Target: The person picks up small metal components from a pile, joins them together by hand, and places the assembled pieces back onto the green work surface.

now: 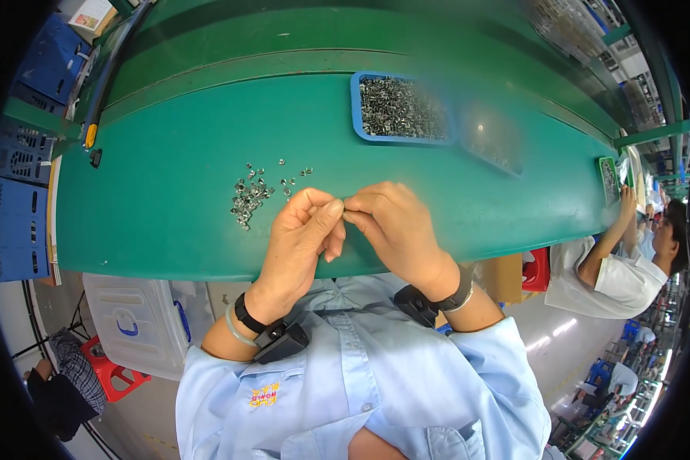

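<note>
Both my hands meet above the near edge of the green table, fingertips pinched together. My left hand (307,230) closes thumb and forefinger at a tiny piece, mostly hidden by the fingers. My right hand (395,222) pinches at the same spot from the other side, its thumb and forefinger nearly touching the left ones. Just beyond my left hand lies a loose scatter of small shiny metal parts (248,201). Farther off, a blue tray (356,107) is filled with many similar small metal parts (399,107).
A blurred, see-through tray-like shape (492,146) appears beside the blue tray. Blue crates (17,222) stack at the left, above a clear lidded plastic box (134,322). At the right, a co-worker (613,276) reaches onto the table near a green tray (608,180).
</note>
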The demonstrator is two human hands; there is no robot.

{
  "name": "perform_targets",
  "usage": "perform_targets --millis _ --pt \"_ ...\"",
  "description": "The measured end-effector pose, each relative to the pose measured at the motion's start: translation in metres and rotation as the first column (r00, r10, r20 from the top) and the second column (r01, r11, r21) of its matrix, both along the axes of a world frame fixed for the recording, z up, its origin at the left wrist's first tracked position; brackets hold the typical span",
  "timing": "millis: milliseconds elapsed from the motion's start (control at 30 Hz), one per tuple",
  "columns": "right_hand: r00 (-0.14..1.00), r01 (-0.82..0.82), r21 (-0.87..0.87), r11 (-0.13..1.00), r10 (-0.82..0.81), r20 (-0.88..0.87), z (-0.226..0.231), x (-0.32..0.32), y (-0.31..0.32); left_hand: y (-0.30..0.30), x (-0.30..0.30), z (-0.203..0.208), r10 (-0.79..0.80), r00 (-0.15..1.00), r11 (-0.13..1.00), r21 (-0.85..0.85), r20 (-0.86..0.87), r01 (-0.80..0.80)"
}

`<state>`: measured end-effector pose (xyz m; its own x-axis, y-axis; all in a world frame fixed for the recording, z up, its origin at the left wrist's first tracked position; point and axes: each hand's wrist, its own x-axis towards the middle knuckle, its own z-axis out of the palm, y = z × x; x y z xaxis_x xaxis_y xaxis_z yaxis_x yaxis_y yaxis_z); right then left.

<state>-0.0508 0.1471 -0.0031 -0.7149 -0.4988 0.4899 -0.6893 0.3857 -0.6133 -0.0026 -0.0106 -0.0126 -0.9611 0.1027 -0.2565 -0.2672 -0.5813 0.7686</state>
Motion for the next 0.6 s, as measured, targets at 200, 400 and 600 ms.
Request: perform_targets --millis 200,400,600 --pt "0.988 -0.011 -0.222 0.975 0.044 0.146 0.0004 0.0039 -0.0001 0.0002 0.0013 0.0059 -0.071 0.997 0.952 0.298 -0.003 0.068" --pt "0.965 -0.043 -0.354 0.934 0.13 0.226 -0.002 0.0071 0.0023 0.006 0.0047 0.0062 -0.13 0.991 0.894 0.434 0.011 0.112" --pt "0.98 -0.086 -0.309 0.947 0.137 0.146 -0.002 0.0057 0.0054 0.0031 0.0055 0.0062 -0.159 0.987 0.903 0.402 -0.014 0.151"
